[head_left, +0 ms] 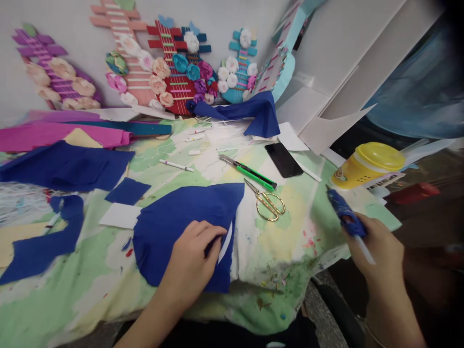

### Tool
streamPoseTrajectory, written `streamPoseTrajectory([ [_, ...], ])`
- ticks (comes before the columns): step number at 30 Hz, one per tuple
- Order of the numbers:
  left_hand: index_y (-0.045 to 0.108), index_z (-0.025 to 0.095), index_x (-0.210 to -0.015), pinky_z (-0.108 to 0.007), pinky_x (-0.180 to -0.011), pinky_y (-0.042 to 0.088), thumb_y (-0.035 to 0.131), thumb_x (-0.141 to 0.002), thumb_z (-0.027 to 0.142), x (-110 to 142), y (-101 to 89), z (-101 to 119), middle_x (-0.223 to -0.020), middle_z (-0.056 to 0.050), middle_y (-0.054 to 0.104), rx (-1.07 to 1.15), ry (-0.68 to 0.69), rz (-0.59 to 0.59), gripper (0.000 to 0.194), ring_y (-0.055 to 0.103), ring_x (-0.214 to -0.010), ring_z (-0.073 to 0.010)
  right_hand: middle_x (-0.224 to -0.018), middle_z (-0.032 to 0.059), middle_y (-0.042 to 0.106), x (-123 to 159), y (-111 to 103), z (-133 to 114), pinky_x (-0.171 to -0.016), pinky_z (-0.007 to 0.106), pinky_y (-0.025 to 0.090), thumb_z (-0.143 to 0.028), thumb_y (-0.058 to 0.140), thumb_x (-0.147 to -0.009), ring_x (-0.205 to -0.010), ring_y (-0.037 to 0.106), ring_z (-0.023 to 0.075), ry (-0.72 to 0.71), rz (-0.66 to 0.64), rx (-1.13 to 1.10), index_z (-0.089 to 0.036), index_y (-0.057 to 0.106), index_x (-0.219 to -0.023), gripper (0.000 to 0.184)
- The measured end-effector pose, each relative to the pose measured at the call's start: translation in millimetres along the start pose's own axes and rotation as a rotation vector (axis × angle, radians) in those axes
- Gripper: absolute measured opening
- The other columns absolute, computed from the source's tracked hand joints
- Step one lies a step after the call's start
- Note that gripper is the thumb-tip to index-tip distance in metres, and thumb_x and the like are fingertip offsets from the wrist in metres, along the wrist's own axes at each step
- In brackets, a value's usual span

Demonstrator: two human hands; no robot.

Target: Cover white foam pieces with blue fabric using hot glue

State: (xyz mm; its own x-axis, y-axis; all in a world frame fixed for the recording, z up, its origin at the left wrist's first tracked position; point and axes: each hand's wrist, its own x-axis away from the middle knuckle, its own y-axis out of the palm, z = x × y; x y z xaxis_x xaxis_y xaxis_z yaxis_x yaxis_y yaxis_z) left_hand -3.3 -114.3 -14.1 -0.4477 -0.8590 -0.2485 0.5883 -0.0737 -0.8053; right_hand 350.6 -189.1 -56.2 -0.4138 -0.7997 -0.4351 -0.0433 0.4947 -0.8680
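Note:
A piece of dark blue fabric [174,217] lies over a white board, of which a thin curved edge [225,246] shows. My left hand [197,251] rests on it, fingers pinched at the fabric beside that edge; the fingertips are partly hidden. At the table's right edge, my right hand [377,246] grips a blue glue gun [342,209], nozzle pointing up and left, with a white glue stick [364,249] sticking out of its back. Gold-handled scissors [267,203] and a green utility knife [255,175] lie just beyond the fabric's right side.
A black phone [283,159] and a yellow lidded cup [368,166] sit toward the right. More blue fabric [72,164] and pink sheets [65,135] are at left, near a white pen [176,166]. Decorated guitar shapes [176,72] lean against the wall.

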Motion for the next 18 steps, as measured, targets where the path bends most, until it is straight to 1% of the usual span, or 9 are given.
streamPoseTrajectory([
  [3, 0.065, 0.021, -0.098, -0.032, -0.075, 0.047, 0.047, -0.087, 0.021, 6.8, -10.4, -12.6, -0.087, -0.004, 0.066, -0.013, -0.027, 0.090, 0.021, 0.058, -0.083, -0.0188, -0.088, 0.0116, 0.068, 10.2, -18.3, -17.3, -0.067, 0.038, 0.046, -0.047, 0.057, -0.076, -0.082, 0.062, 0.0300, 0.213, 0.057, -0.139, -0.020, 0.064, -0.098, 0.036],
  [5, 0.065, 0.022, -0.099, -0.032, -0.075, 0.046, 0.049, -0.087, 0.023, 11.6, -15.3, -20.7, -0.086, -0.003, 0.066, -0.023, -0.055, 0.101, 0.020, 0.058, -0.082, -0.0186, -0.084, 0.0096, 0.068, 16.7, -28.0, -36.8, -0.066, 0.036, 0.046, -0.049, 0.062, -0.073, -0.080, 0.062, 0.0287, 0.262, 0.021, -0.274, -0.021, 0.065, -0.094, 0.035],
  [6, 0.065, 0.022, -0.098, -0.032, -0.075, 0.046, 0.050, -0.087, 0.025, 13.7, -17.0, -24.7, -0.085, -0.003, 0.066, -0.028, -0.074, 0.107, 0.019, 0.058, -0.082, -0.0186, -0.085, 0.0086, 0.068, 19.8, -31.1, -48.1, -0.067, 0.035, 0.047, -0.048, 0.062, -0.073, -0.080, 0.062, 0.0275, 0.245, -0.006, -0.378, -0.021, 0.065, -0.095, 0.034],
  [8, 0.066, 0.023, -0.097, -0.032, -0.075, 0.046, 0.052, -0.087, 0.028, 16.9, -19.4, -32.5, -0.085, -0.003, 0.067, -0.035, -0.116, 0.112, 0.018, 0.058, -0.083, -0.0187, -0.086, 0.0058, 0.067, 26.5, -33.2, -71.9, -0.063, 0.031, 0.048, -0.044, 0.064, -0.074, -0.076, 0.062, 0.0236, 0.186, -0.114, -0.588, -0.022, 0.062, -0.095, 0.030],
  [10, 0.066, 0.023, -0.096, -0.031, -0.074, 0.046, 0.053, -0.086, 0.029, 18.5, -20.4, -39.1, -0.085, -0.002, 0.067, -0.025, -0.141, 0.095, 0.017, 0.058, -0.083, -0.0185, -0.081, 0.0035, 0.065, 34.4, -30.2, -95.0, -0.058, 0.028, 0.048, -0.040, 0.064, -0.075, -0.069, 0.061, 0.0194, 0.134, -0.290, -0.711, -0.022, 0.060, -0.092, 0.025],
  [12, 0.066, 0.024, -0.098, -0.030, -0.073, 0.046, 0.055, -0.086, 0.029, 19.0, -20.3, -43.8, -0.085, -0.002, 0.067, -0.002, -0.129, 0.070, 0.017, 0.058, -0.082, -0.0180, -0.071, 0.0008, 0.060, 43.8, -23.7, -114.7, -0.055, 0.026, 0.046, -0.037, 0.062, -0.079, -0.060, 0.058, 0.0156, 0.109, -0.441, -0.775, -0.021, 0.057, -0.087, 0.019],
  [14, 0.066, 0.023, -0.101, -0.030, -0.073, 0.045, 0.056, -0.086, 0.026, 19.0, -18.7, -45.8, -0.085, -0.002, 0.066, 0.028, -0.064, 0.094, 0.019, 0.057, -0.081, -0.0170, -0.066, -0.0010, 0.056, 53.5, -15.8, -129.5, -0.050, 0.024, 0.044, -0.035, 0.057, -0.083, -0.051, 0.053, 0.0122, 0.088, -0.560, -0.840, -0.020, 0.054, -0.084, 0.016],
  [15, 0.066, 0.023, -0.103, -0.030, -0.073, 0.045, 0.056, -0.086, 0.024, 18.8, -17.3, -45.9, -0.084, -0.002, 0.065, 0.033, -0.015, 0.128, 0.020, 0.056, -0.080, -0.0165, -0.067, -0.0009, 0.055, 57.8, -12.1, -135.1, -0.049, 0.024, 0.043, -0.035, 0.055, -0.084, -0.050, 0.051, 0.0113, 0.083, -0.588, -0.859, -0.019, 0.053, -0.083, 0.016],
  [18, 0.067, 0.025, -0.105, -0.034, -0.075, 0.041, 0.056, -0.084, 0.014, 17.2, -11.9, -43.8, -0.081, -0.003, 0.060, -0.042, 0.133, 0.239, 0.027, 0.051, -0.078, -0.0167, -0.067, 0.0006, 0.054, 65.8, -4.5, -146.3, -0.049, 0.024, 0.042, -0.035, 0.050, -0.087, -0.054, 0.051, 0.0121, 0.058, -0.602, -0.843, -0.019, 0.050, -0.076, 0.020],
])
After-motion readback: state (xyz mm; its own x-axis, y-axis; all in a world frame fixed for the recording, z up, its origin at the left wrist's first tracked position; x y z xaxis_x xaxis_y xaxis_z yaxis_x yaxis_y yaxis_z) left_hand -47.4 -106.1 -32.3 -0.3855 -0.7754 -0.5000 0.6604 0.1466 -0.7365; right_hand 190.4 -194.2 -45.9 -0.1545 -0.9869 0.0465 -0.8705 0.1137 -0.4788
